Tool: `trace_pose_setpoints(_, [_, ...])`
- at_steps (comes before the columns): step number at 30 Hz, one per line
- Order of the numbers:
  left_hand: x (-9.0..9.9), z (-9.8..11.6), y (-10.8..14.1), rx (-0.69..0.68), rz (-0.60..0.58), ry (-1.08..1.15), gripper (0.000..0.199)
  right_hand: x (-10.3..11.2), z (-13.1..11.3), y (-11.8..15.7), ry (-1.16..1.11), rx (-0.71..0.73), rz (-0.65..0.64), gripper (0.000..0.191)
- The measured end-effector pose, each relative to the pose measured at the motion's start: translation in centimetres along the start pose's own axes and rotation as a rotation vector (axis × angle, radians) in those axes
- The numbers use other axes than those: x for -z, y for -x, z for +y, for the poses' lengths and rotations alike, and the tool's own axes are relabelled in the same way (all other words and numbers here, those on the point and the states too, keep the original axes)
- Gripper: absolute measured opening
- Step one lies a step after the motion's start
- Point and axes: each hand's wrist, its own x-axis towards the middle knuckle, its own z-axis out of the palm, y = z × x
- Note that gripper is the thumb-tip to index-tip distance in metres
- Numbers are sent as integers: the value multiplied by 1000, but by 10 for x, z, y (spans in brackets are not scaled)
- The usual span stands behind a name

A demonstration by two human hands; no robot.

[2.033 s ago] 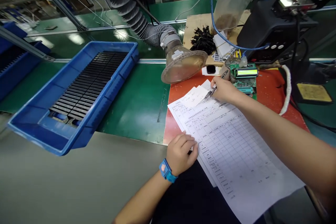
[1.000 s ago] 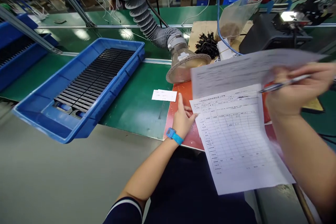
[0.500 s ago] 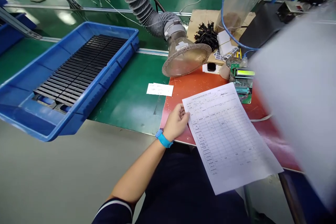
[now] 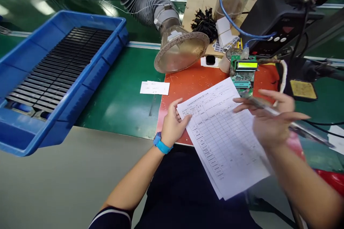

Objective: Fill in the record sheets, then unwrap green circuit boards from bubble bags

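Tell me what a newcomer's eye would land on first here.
Probably the big blue tray at left, with black slatted parts inside. Next, the grey ribbed duct with its wide hood, top centre. Then the lit yellow-green display on the circuit board, right of centre.

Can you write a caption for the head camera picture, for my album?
Left hand gripping printed forms, right hand with a pen, beside a fume extraction hood.

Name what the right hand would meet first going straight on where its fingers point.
Likely the printed form; the right hand points left over it, but how high it hovers is unclear.
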Motion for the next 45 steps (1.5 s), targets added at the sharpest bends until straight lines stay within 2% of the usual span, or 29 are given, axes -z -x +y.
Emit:
trace_pose_setpoints(2, [-1,0,2,-13,1,-44,53,-15,1,16,-120,-78,-75,58])
trace_pose_setpoints(4, [-1,-1,2,-35,5,-120,50,-27,7,26,-170,-186,-128,39])
trace_pose_setpoints(6, [-2,-2,3,-58,19,-209,47,-33,12,29,-117,-276,-150,30])
trace_pose_setpoints(8, [-2,-3,3,-71,36,-293,45,-35,14,29,-57,-325,-173,32])
trace_pose_setpoints(15, [-1,-3,4,-99,45,-402,43,-35,8,27,136,-290,-229,36])
trace_pose_setpoints(32, [-2,-3,3,-73,27,-351,45,-37,10,27,148,-260,-132,35])
trace_pose_setpoints(38, [-1,-2,3,-59,34,-364,46,-25,4,29,93,-279,-134,35])
trace_pose_setpoints(45, [-2,-3,3,-70,48,-361,46,-20,7,40,141,-272,-265,34])
